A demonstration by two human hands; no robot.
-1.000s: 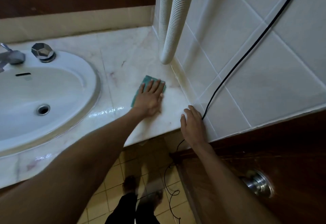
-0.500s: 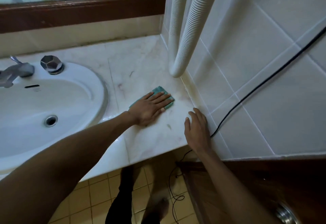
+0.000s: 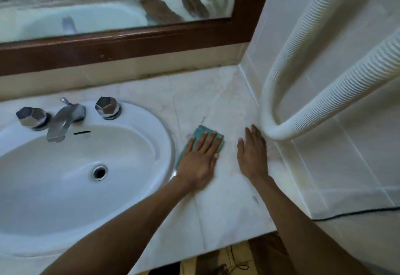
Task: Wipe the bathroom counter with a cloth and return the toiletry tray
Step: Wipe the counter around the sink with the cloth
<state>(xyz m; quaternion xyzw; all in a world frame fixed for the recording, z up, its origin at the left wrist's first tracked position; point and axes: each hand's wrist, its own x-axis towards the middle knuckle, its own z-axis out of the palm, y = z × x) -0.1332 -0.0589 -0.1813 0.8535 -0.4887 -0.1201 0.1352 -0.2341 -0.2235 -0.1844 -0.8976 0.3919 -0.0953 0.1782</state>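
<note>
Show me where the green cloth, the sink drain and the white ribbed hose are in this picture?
green cloth [image 3: 201,133], head view, on the bare corner beyond the fingertips.
sink drain [image 3: 99,172], head view, on the dark opening in the basin.
white ribbed hose [image 3: 279,133], head view, on the low bend by the wall.

Bare counter [image 3: 227,209] btwn sink [image 3: 138,121] & wall; hose [image 3: 281,131] blocks right.
</note>
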